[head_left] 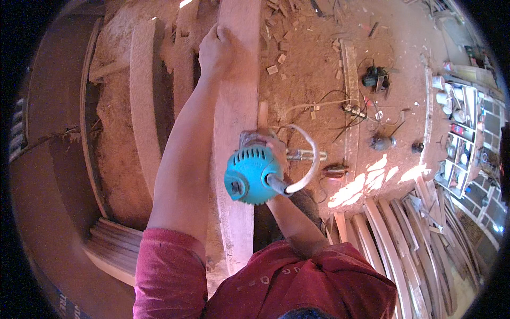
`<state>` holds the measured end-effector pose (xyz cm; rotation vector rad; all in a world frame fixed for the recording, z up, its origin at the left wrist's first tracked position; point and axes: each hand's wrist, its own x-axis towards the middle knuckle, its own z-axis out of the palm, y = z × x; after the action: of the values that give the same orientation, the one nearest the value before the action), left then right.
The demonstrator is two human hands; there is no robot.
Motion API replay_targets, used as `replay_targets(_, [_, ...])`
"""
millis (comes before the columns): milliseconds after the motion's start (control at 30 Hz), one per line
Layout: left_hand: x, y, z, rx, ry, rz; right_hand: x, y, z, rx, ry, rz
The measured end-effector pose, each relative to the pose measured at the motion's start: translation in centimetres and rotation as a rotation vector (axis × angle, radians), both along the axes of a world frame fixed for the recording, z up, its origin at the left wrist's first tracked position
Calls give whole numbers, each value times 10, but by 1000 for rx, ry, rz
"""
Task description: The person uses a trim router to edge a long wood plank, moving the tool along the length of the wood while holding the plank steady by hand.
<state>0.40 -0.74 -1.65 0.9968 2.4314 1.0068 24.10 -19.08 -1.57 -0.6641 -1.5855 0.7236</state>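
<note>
A long pale wooden plank [236, 95] runs lengthwise in front of me, from the top of the view down to my body. My left hand [214, 52] lies at its far part, closed over the left edge, with the thumb on top. Nearer to me, a teal corded power tool [249, 173] with a vented round motor housing stands over the plank's right edge. Its metal base and its working end are mostly hidden under the housing. My right hand [273, 144] is wrapped round the tool's far side, partly covered by it. A pale cord loops off to the right.
Sawdust and offcuts [272, 69] cover the floor. A dark green power tool [376, 78] and several cords lie to the right. Stacked boards [393, 239] lean at lower right, near a white shelf [466, 133]. Thick curved timber [146, 101] lies left of the plank.
</note>
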Motion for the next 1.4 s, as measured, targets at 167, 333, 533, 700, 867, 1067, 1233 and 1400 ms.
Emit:
replay_targets(167, [-6,-2,-8,46,16,9,-30,44,-32,-107,40,-81])
replay_targets(333, [1,3,2,32,-26,7,-44,71,-51,-594,94,88])
replay_targets(533, [-6,-2,1,44,-90,-14,-76,138,11,-142,74,-68])
replay_targets(700, [-8,-2,-5,50,-79,-70,-97,180,30,-85,138,-138])
replay_targets(867, [-14,-1,-10,87,6,-68,-119,218,34,67,-79,-290])
replay_targets(1067, [-1,0,9,84,-39,-9,-141,283,22,163,-51,-307])
replay_targets(1233, [-7,-1,-2,152,-5,-2,-169,326,30,62,-87,-414])
replay_targets(1400, [-7,5,-5,159,39,3,-194,381,53,13,-96,-427])
